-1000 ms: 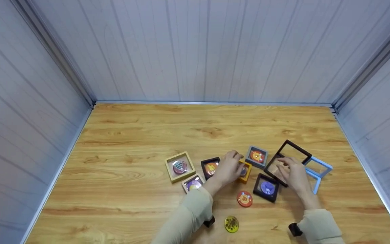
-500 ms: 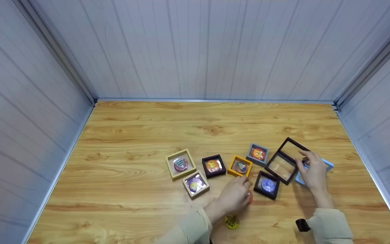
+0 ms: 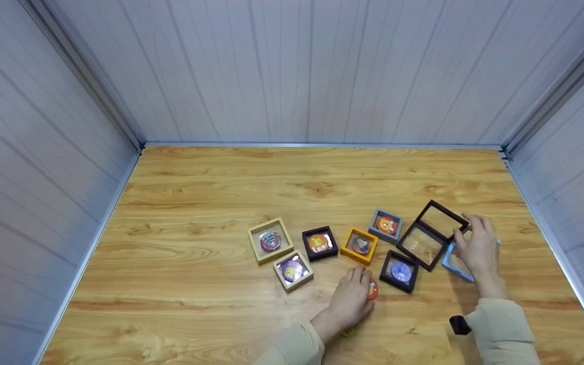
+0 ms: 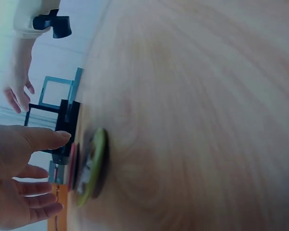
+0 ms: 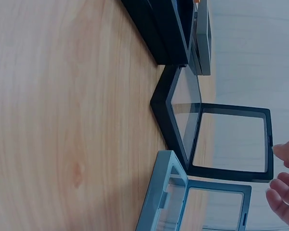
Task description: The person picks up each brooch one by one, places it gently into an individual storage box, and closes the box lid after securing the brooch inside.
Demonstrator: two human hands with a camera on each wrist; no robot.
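Note:
My left hand hovers at a red round badge, partly covering it. In the left wrist view that hand's fingers are loosely extended, thumb apart, gripping nothing. A yellow-green disc lies beside it, mostly hidden by the hand in the head view. My right hand is over a light-blue display frame, beside the raised lid of a black display frame. In the right wrist view its thumb is right at the lid's edge, with the other fingers relaxed below. Both frames stand open like books.
Closed display frames holding round badges lie across the table: yellow, beige, black, orange, grey and another black one. Pale panel walls enclose the table on three sides.
My left hand has moved from the orange frame down toward me to the red badge. My right hand has shifted right, from over the black frame to beside its lid and over the blue frame.

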